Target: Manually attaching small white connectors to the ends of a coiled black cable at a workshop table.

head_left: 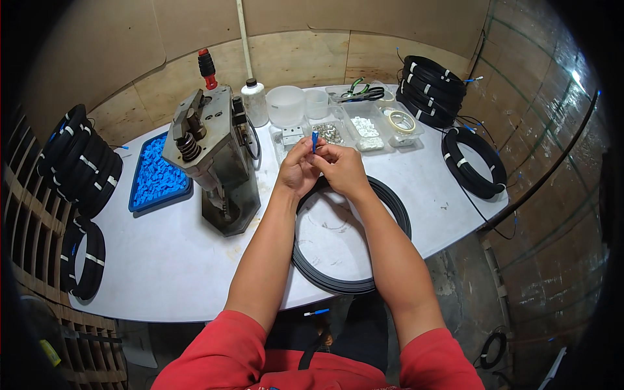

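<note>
A small blue connector (314, 138) stands upright between my two hands above the middle of the table. My left hand (298, 170) pinches it from the left with the fingertips. From the right, the thumb and fingers of my right hand (340, 170) close on its lower part. Below my forearms a coil of black cable (394, 203) lies flat on the white table. A blue cable end with a white tip (317, 312) hangs past the front edge. Whether the held connector joins this coil is hidden by my hands.
Left of my arms stands a metal press (224, 156), beside a tray of blue plastic parts (159, 172). Behind my hands are clear boxes of white parts (364, 128) and metal pieces (327, 133), plus a tape roll (402, 121). Cable coils are stacked left (84, 162) and right (431, 91).
</note>
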Demonstrator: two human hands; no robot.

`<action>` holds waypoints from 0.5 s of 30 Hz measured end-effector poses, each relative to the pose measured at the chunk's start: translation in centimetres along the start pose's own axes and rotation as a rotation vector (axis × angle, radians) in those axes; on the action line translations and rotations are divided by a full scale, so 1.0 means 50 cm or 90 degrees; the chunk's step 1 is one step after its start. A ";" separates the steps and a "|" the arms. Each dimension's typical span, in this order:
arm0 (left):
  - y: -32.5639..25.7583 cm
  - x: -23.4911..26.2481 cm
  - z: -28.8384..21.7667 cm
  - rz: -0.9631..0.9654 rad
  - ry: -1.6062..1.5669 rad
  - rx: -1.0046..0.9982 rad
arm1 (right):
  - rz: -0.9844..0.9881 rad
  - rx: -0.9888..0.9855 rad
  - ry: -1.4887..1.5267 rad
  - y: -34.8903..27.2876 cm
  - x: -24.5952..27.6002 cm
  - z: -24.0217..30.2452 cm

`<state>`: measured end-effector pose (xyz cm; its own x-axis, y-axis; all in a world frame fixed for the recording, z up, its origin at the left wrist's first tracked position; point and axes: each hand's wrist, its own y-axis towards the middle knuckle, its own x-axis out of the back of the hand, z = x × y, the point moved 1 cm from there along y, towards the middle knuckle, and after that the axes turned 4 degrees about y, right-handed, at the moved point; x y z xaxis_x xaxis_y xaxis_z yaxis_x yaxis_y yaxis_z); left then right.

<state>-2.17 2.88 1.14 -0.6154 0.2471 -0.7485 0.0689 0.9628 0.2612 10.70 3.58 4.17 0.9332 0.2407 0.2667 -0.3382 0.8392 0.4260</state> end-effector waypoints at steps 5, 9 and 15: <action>0.007 0.014 0.003 0.007 -0.002 0.029 | -0.010 0.025 0.011 0.003 0.000 -0.010; 0.007 0.015 0.003 0.004 -0.003 0.031 | -0.010 0.020 0.000 0.004 -0.001 -0.012; -0.002 -0.010 0.000 0.002 0.007 -0.003 | -0.004 0.021 -0.030 0.002 0.004 -0.004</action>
<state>-1.89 2.69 1.50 -0.6239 0.2484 -0.7410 0.0668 0.9616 0.2661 10.90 3.80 4.08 0.9288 0.2121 0.3037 -0.3371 0.8239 0.4556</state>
